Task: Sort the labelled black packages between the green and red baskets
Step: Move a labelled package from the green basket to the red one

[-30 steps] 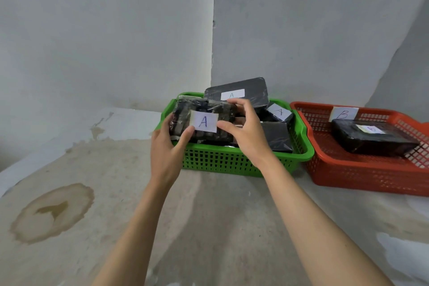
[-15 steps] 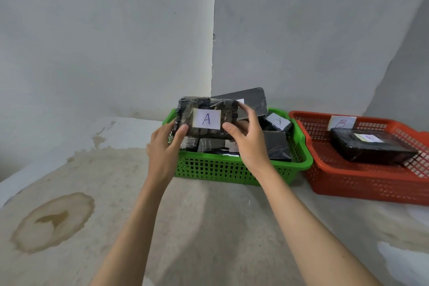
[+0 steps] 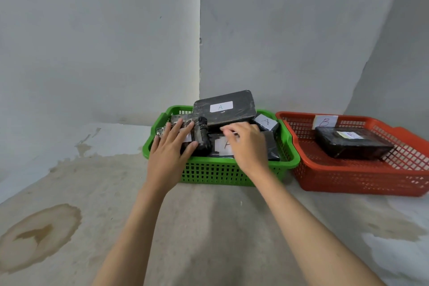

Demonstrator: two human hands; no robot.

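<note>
While both forearms reach forward, the left hand (image 3: 168, 153) lies flat, fingers spread, on a wrapped black package (image 3: 199, 133) at the left end of the green basket (image 3: 216, 172). Right hand (image 3: 247, 146) hovers just beside it, fingers loosely curled over a package with a white label (image 3: 224, 146), gripping nothing I can see. Behind the hands, 2 more packages read "A" (image 3: 221, 107). Right of the right hand, the red basket (image 3: 362, 181) carries a "B" tag (image 3: 325, 121) and 1 black package (image 3: 352, 146).
</note>
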